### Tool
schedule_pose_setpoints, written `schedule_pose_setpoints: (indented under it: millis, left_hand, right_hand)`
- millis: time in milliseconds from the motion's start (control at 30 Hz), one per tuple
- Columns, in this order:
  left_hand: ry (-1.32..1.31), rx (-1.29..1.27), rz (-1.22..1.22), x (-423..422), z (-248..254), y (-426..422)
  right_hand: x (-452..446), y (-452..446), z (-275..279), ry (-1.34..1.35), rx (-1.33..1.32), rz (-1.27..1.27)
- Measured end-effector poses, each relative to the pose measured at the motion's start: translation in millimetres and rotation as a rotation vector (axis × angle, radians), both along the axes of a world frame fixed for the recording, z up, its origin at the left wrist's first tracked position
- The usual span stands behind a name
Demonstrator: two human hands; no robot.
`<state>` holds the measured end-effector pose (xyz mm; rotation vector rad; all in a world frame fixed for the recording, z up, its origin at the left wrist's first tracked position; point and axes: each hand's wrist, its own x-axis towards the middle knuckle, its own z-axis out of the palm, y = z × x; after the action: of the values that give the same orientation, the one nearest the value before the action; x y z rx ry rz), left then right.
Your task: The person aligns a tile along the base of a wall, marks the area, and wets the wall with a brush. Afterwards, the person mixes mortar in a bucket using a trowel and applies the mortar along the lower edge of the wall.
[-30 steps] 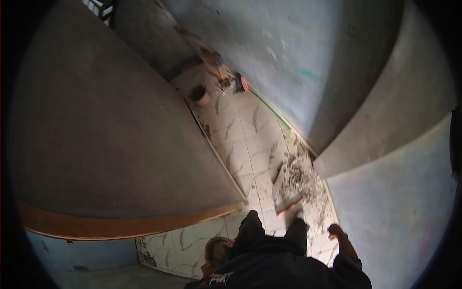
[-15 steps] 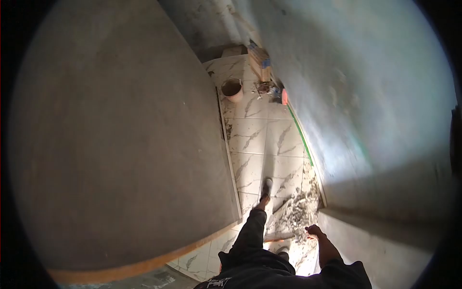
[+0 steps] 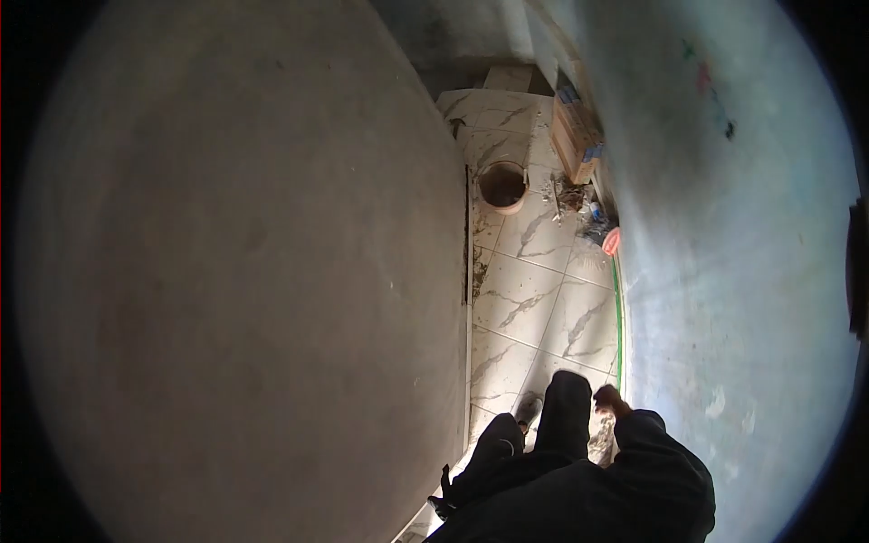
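Observation:
My right hand (image 3: 612, 400) hangs beside my right leg, close to the wall on that side, with its fingers curled in. Whatever may be inside those fingers is hidden. My left hand is out of sight. Farther along the marble-patterned floor stands a bucket (image 3: 503, 187), its inside dark. To its right, a cardboard box (image 3: 577, 136) leans along the wall, with a heap of debris (image 3: 570, 196) by its near end. A round orange-pink object (image 3: 611, 241) rests against the wall beside some dark items.
A large grey wall (image 3: 253, 271) closes off the left side, and a pale wall (image 3: 724, 299) bounds the right. Between them runs a narrow tiled floor (image 3: 516, 294). A green strip (image 3: 619, 317) follows the right wall's base. A flat slab (image 3: 509, 79) lies at the far end.
I have moved forward along the passage; the bucket and box look nearer. My other leg is now in front. My right hand stays low at my side, fingers curled.

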<state>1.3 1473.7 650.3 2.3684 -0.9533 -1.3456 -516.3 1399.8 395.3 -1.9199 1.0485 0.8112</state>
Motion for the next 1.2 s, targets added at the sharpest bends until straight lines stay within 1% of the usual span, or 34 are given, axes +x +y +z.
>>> schedule_pose_setpoints:
  millis: [33, 67, 100, 133, 200, 267, 333, 400, 433, 533, 600, 633, 667, 700, 733, 767, 800, 867, 900, 933, 1000, 1033, 1067, 1133, 1200]
  left_hand:
    - [-0.001, 0.002, 0.025, -10, 5, -14]
    - [-0.011, 0.014, 0.051, -20, 7, -27]
    - [-0.023, 0.032, 0.08, -31, 8, -33]
    - [-0.043, 0.063, 0.106, -41, 11, -36]
    - [-0.082, 0.142, 0.162, -67, 16, -38]
    - [-0.121, 0.227, 0.204, -93, 28, -51]
    - [-0.146, 0.31, 0.241, -114, 38, -63]
    - [-0.152, 0.358, 0.266, -137, 49, -98]
    - [-0.154, 0.373, 0.28, -147, 54, -114]
    - [-0.14, 0.396, 0.329, -177, 62, -170]
    - [-0.126, 0.398, 0.344, -190, 62, -212]
    - [-0.118, 0.398, 0.35, -195, 59, -235]
    - [-0.11, 0.399, 0.36, -199, 56, -259]
    - [-0.102, 0.396, 0.363, -204, 53, -285]
    - [-0.094, 0.396, 0.373, -207, 48, -311]
    - [-0.085, 0.395, 0.383, -209, 44, -336]
    - [-0.082, 0.394, 0.395, -211, 41, -359]
    - [-0.067, 0.383, 0.414, -211, 36, -412]
    - [-0.062, 0.373, 0.419, -210, 36, -441]
    - [-0.054, 0.363, 0.431, -211, 36, -463]
    - [-0.034, 0.326, 0.463, -213, 38, -515]
    - [-0.027, 0.305, 0.482, -214, 41, -537]
    - [-0.019, 0.283, 0.5, -214, 44, -559]
    - [-0.006, 0.244, 0.535, -218, 50, -599]
    - [0.007, 0.219, 0.58, -224, 56, -638]
  right_hand:
    - [-7, -41, 4, 0.018, -0.08, 0.053]
    - [-15, -79, 24, 0.025, -0.158, -0.081]
    - [-27, -113, 42, -0.062, -0.284, -0.079]
    - [-40, -153, 41, -0.126, -0.266, -0.059]
    - [-62, -223, 12, -0.023, -0.099, -0.448]
    - [-86, -295, -3, -0.023, -0.213, -0.503]
    - [-105, -367, -22, -0.073, -0.419, -0.352]
    - [-115, -449, 13, -0.115, -0.558, -0.089]
    - [-120, -481, 19, -0.116, -0.545, -0.08]
    - [-129, -587, 28, -0.518, -0.365, -0.565]
    - [-121, -655, 76, -0.244, -0.77, 0.012]
    - [-114, -689, 110, -0.216, -0.427, -0.285]
    - [-106, -715, 116, -0.3, -0.572, -0.38]
    - [-105, -746, 107, -0.305, -0.574, -0.244]
    - [-100, -783, 117, -0.307, -0.579, -0.105]
    - [-93, -813, 126, -0.227, -0.456, -0.186]
    - [-94, -844, 120, -0.172, -0.407, -0.065]
    - [-96, -892, 109, -0.167, -0.421, -0.181]
    - [-98, -915, 102, -0.117, -0.477, -0.043]
    - [-99, -929, 105, -0.112, -0.456, -0.033]
    - [-103, -977, 114, -0.115, -0.392, -0.114]
    - [-116, -1000, 51, -0.084, -0.455, 0.281]
    - [-117, -1018, 47, -0.088, -0.438, 0.292]
    - [-116, -1067, 44, -0.42, -0.311, -0.191]
    - [-76, -1129, 71, -0.056, -0.322, 0.238]
